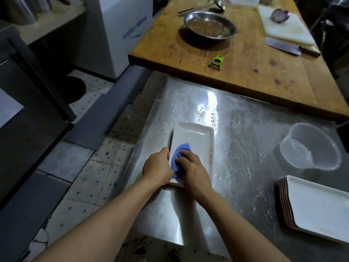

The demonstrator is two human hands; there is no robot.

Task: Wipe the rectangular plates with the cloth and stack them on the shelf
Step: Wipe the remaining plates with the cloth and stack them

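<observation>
A white rectangular plate (196, 140) lies flat on the wet steel table (245, 114), near its left edge. My left hand (157, 167) grips the plate's near left rim. My right hand (194, 171) presses a blue cloth (180, 151) onto the plate's near half. A stack of several white rectangular plates (317, 208) rests at the table's right edge, partly cut off by the frame.
A clear plastic container (311, 146) holding a little water stands right of the plate. Behind is a wooden table (245, 72) with a metal bowl (210, 25), green peeler (216, 62), cleaver (283, 46) and cutting board (287, 29). Tiled floor lies to the left.
</observation>
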